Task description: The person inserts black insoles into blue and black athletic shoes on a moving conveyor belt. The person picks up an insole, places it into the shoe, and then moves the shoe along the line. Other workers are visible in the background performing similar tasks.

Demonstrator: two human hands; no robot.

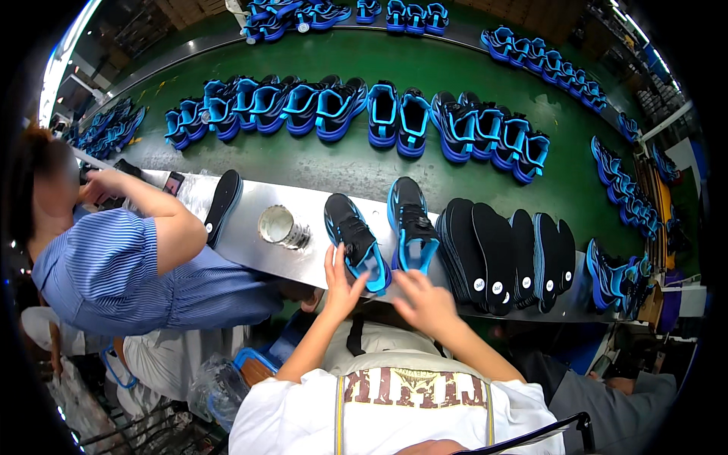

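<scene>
Two black-and-blue sneakers stand side by side on the metal bench in front of me, toes pointing away. Against the side and heel of the left sneaker [351,232] rests my left hand [340,287], its fingers stretched out and the thumb apart. My right hand [426,305] is just behind the heel of the right sneaker [410,217], fingers spread, slightly blurred, with nothing visible in them. Whether its fingertips touch that shoe I cannot tell. To the right lie stacks of black insoles [497,250] with round white stickers.
An open tin [281,227] and a single insole [224,202] lie left of the sneakers. Beyond the bench, rows of similar sneakers [303,106] stand on a green surface [334,57]. A person in a striped blue dress [114,258] works at my left. More sneakers [603,277] sit far right.
</scene>
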